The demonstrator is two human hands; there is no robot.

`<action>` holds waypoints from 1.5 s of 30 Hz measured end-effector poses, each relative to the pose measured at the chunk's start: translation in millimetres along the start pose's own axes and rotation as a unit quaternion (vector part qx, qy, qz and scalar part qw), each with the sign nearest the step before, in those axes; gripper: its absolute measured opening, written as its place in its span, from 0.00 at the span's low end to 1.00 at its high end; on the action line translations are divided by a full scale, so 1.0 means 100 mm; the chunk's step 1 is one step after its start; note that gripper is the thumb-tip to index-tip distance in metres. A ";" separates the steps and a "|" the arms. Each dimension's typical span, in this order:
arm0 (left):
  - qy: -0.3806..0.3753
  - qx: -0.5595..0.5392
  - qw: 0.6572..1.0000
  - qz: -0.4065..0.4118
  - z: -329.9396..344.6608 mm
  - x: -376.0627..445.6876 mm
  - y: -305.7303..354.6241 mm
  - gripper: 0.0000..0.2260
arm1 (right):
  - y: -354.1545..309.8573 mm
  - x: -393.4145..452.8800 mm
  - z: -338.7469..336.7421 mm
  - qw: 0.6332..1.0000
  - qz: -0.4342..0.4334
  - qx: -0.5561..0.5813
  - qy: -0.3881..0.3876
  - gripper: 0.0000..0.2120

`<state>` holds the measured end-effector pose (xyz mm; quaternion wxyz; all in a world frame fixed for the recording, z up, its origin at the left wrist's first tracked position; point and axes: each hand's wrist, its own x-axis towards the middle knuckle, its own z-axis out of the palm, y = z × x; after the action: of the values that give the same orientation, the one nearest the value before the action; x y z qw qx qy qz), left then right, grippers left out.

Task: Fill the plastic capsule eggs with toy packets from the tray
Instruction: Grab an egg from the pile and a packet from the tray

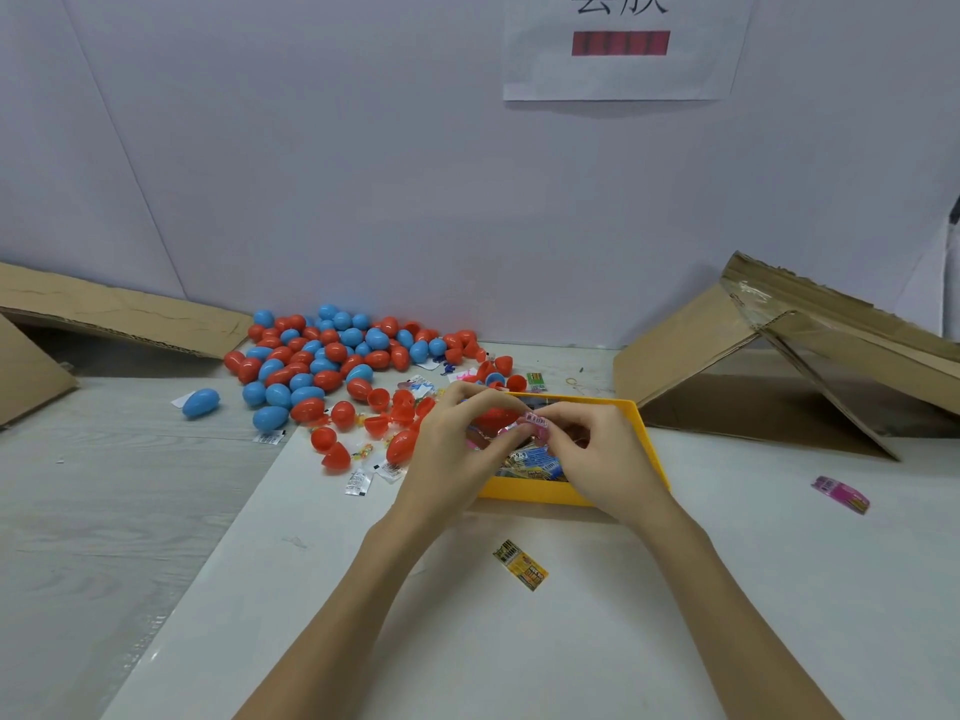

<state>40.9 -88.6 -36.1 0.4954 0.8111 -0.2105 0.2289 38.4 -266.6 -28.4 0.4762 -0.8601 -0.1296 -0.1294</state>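
Observation:
My left hand (457, 449) grips a red capsule egg half (493, 417) over the yellow tray (652, 449). My right hand (597, 459) pinches a small pink toy packet (537, 426) right beside that red half, touching it. The tray holds several toy packets (535, 467), partly hidden by both hands. A heap of red and blue capsule eggs (322, 356) lies at the back left. Open red halves (384, 413) are scattered just left of the tray.
A yellow packet (520, 563) lies on the table in front of the tray and a pink packet (840, 493) at the right. White packets (358, 481) lie left of the tray. A lone blue egg (200, 402) sits far left. Cardboard sheets lean at left (119, 317) and right (779, 356).

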 end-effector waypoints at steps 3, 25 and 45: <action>0.005 -0.042 0.998 -0.040 -0.02 0.01 -0.01 0.04 | -0.02 -0.01 0.00 1.000 0.002 0.022 -0.015 0.11; -0.011 -0.154 0.980 -0.127 -0.06 0.04 0.01 0.13 | 0.04 0.02 0.06 0.989 0.071 0.092 0.094 0.11; -0.011 -0.075 0.994 -0.080 -0.02 0.00 0.02 0.15 | 0.01 -0.01 0.07 0.994 0.054 0.054 0.077 0.14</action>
<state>38.9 -88.0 -33.8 0.5693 0.7883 -0.1666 0.1633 38.8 -261.1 -32.9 0.5369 -0.8262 -0.0529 -0.1623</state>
